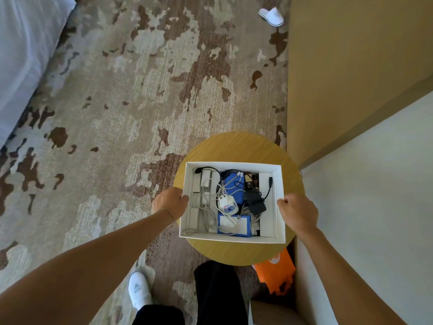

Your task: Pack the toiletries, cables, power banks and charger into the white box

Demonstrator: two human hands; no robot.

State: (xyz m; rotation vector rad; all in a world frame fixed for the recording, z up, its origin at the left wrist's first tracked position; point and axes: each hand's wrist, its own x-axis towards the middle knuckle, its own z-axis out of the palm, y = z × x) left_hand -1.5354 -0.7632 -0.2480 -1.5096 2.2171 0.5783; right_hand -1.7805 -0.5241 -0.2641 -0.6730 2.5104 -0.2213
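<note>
The white box (280, 181) sits on a small round wooden table (236, 146). Inside lie two blue power banks (232, 184), a white charger with a blue pattern (226, 205), a black adapter (255, 204), white toiletry packets (206, 181) along the left side and tangled white and black cables (206, 216). My left hand (169, 202) grips the box's left wall. My right hand (298, 211) grips its right wall.
Patterned brown and beige carpet (140, 90) surrounds the table. A bed edge (23, 55) is at the far left, a tan wall and white ledge (363, 184) at the right. An orange bag (275, 269) lies under the table; a white slipper (271, 16) lies far off.
</note>
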